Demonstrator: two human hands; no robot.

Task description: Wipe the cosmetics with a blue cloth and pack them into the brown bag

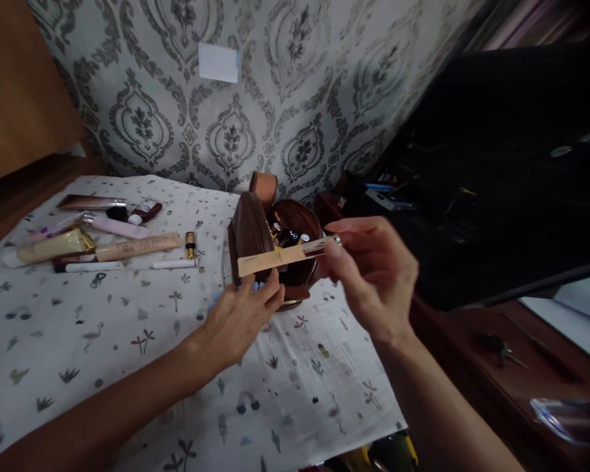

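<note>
My right hand (pixel 373 278) pinches a slim beige makeup tube (pixel 270 259) by its clear, silver-tipped end. The tube is held nearly level above an open brown cosmetic bag (pixel 248 229). Small bottles and other items show inside the bag, partly hidden by the tube. At the bag's near side, my left hand (pixel 240 314) has its fingers bent over the edge, gripping it. Something light blue (pixel 217 298) shows beside and between those fingers; its kind is unclear.
Several cosmetics lie on the patterned cloth (pixel 142 393) to the left, among them a peach tube (pixel 137 247), a pink tube (pixel 118 225) and a gold-and-black lipstick (pixel 191 245). A large black case (pixel 496 170) stands open at right, with keys (pixel 501 347) below it.
</note>
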